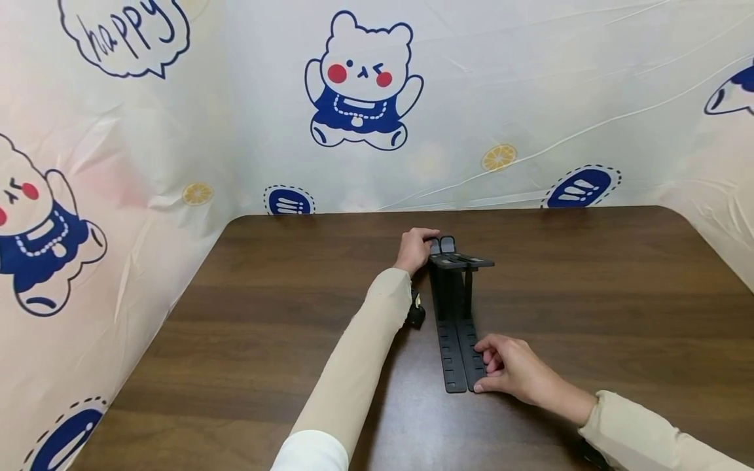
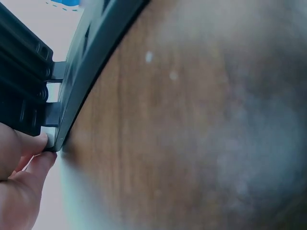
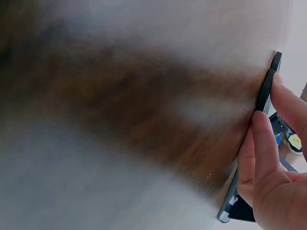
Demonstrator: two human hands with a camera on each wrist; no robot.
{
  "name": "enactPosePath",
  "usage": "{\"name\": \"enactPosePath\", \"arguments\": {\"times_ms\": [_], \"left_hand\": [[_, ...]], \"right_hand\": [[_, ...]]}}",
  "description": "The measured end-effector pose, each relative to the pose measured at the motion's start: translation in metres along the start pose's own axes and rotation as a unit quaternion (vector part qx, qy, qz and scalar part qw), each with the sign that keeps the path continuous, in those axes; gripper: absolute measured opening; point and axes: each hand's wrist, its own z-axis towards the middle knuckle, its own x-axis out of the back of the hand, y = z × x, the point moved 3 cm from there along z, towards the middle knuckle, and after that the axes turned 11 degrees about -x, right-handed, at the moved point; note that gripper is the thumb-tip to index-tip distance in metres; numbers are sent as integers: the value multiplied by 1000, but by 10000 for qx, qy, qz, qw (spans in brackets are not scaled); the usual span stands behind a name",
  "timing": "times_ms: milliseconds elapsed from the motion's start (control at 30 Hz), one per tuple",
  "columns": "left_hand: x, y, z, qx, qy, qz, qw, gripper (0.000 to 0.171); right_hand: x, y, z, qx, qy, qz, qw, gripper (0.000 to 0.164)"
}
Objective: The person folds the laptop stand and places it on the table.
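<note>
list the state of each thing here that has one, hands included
Black stand, on the table, upper plate raised
End tabs, sticking up
Left hand, pinching the stand's far end
Right hand, pinching the stand's near end, right edge
Patterned sheet, creased, hanging behind the table

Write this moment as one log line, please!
black folding stand: on wood-grain table | left hand: grips far end | right hand: grips near end
</note>
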Motion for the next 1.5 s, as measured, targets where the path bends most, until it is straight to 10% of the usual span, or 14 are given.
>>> {"name": "enactPosePath", "arguments": {"times_ms": [433,733,1033,1500], "left_hand": [[30,4,-15,-410,-458,-362,9975,35],[61,20,-47,-711,87,-712,9949,34],[60,45,-86,-834,366,-1271,9877,16],[43,53,-113,-1171,181,-1378,9833,14]], "right_hand": [[11,-2,3,46,-558,313,9979,42],[36,-7,26,-196,-146,373,9990,25],[54,-5,56,-224,978,482,9938,15],[38,9,68,-180,1133,680,9911,14]]}}
